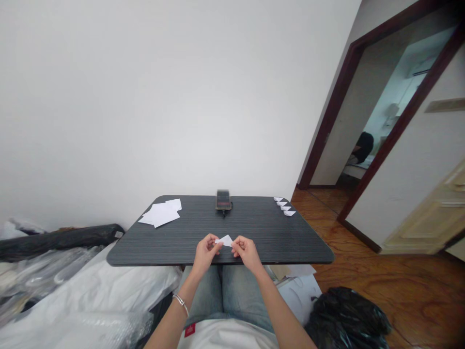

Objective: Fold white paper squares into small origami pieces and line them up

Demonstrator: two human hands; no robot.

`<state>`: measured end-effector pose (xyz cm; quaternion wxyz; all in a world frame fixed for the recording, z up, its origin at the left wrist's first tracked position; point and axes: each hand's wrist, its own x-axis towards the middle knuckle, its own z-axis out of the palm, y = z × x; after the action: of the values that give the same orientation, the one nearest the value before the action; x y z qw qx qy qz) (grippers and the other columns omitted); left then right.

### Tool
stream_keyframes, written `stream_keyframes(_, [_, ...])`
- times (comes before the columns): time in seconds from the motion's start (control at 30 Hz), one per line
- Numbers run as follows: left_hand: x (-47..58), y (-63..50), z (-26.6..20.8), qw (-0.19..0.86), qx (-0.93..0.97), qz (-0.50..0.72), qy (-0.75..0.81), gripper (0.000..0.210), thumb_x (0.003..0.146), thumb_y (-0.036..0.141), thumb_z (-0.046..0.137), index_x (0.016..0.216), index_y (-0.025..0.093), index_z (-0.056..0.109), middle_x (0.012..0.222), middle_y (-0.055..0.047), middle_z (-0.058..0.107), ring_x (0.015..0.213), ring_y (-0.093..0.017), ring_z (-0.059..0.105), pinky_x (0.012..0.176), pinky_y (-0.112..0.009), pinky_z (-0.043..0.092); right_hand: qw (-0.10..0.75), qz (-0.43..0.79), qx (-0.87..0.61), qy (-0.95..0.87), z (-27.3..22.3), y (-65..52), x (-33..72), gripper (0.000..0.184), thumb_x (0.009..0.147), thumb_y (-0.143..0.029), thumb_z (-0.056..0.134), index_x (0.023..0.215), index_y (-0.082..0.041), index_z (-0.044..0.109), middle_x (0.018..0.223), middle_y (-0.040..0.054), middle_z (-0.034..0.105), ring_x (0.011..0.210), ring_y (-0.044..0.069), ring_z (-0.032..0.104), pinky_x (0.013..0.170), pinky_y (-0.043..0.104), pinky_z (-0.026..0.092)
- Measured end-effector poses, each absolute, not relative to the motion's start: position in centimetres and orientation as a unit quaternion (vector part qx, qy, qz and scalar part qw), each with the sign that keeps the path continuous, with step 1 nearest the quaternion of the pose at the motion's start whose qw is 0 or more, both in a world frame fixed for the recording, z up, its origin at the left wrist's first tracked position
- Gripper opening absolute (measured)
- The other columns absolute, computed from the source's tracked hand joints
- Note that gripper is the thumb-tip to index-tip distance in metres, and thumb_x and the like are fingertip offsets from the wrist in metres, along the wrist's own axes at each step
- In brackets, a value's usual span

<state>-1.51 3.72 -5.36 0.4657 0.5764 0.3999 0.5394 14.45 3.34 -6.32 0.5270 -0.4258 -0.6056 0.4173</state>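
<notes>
A small white piece of folded paper [226,240] is held just over the front edge of the dark table [203,225], its peak pointing away from me. My left hand [207,250] pinches its left corner between thumb and fingers. At the opposite corner, my right hand [244,249] is closed on the paper in the same way. Several small folded white paper pieces [284,207] lie in a row at the table's far right corner. Flat sheets of white paper [162,213] overlap in a loose pile at the left.
A phone-like device [223,199] with a cable stands at the table's back, by the white wall [203,97]. Plastic-wrapped bundles [90,286] crowd the left side. A black plastic bag [347,317] sits on the wooden floor at right, near a doorway.
</notes>
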Motion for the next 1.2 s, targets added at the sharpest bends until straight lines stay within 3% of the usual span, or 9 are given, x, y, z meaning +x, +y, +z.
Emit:
stream_keyframes(0.3, [-1.47,3.44,-5.25,0.47,0.517,0.602,0.385,0.016,0.065,0.025,0.067,0.067,0.014,0.056,0.057,0.001,0.061,0.053,-0.011,0.057,0.052,-0.021,0.047,0.533,0.446,-0.418,-0.585,-6.46,3.58,14.49,0.023,0.072,-0.036,0.058,0.062,-0.016,0.053,0.051,-0.0014,0.058,0.04,0.009,0.05,0.042,0.019,0.04])
stream_keyframes(0.7, [-1.73,3.49,-5.06,0.491,0.512,0.582,0.396,0.015,0.062,0.025,0.069,0.067,0.012,0.067,0.06,-0.002,0.067,0.057,-0.014,0.061,0.06,-0.023,0.05,0.534,0.449,-0.416,-0.583,-6.17,3.39,14.74,0.023,0.073,-0.036,0.058,0.063,-0.016,0.053,0.051,-0.0015,0.057,0.04,0.009,0.05,0.042,0.019,0.04])
stream_keyframes(1.2, [-1.79,3.78,-4.95,0.534,0.494,0.572,0.379,0.022,0.06,0.027,0.071,0.074,0.011,0.062,0.058,-0.001,0.067,0.054,-0.013,0.062,0.058,-0.023,0.05,0.538,0.443,-0.418,-0.583,-6.69,3.69,14.85,0.023,0.073,-0.036,0.057,0.063,-0.016,0.053,0.051,-0.0015,0.057,0.04,0.009,0.05,0.043,0.019,0.04])
